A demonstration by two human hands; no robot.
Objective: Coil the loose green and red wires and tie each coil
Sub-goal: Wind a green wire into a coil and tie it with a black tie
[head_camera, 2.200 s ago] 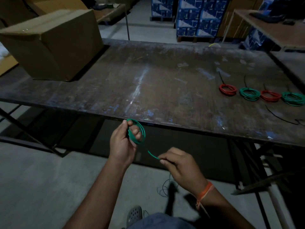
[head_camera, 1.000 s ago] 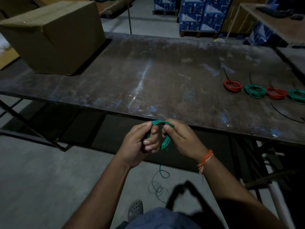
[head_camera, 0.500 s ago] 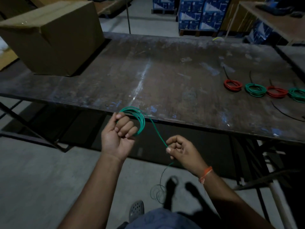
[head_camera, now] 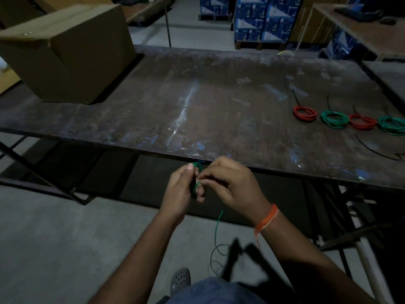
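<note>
A green wire coil [head_camera: 196, 166] is gripped by the left hand [head_camera: 179, 189] and pinched by the right hand [head_camera: 232, 185] before a scuffed table [head_camera: 197, 110]; blue cartons [head_camera: 260, 18], seemingly stacked, are seen behind.

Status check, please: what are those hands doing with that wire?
Left hand grips green coil. Right hand pinches wire onto it. Loose tail hangs to floor. Four tied coils on table; nothing in the way.

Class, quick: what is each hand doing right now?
Left hand: closed around the green wire coil.
Right hand: pinching the same green wire by the coil.
</note>
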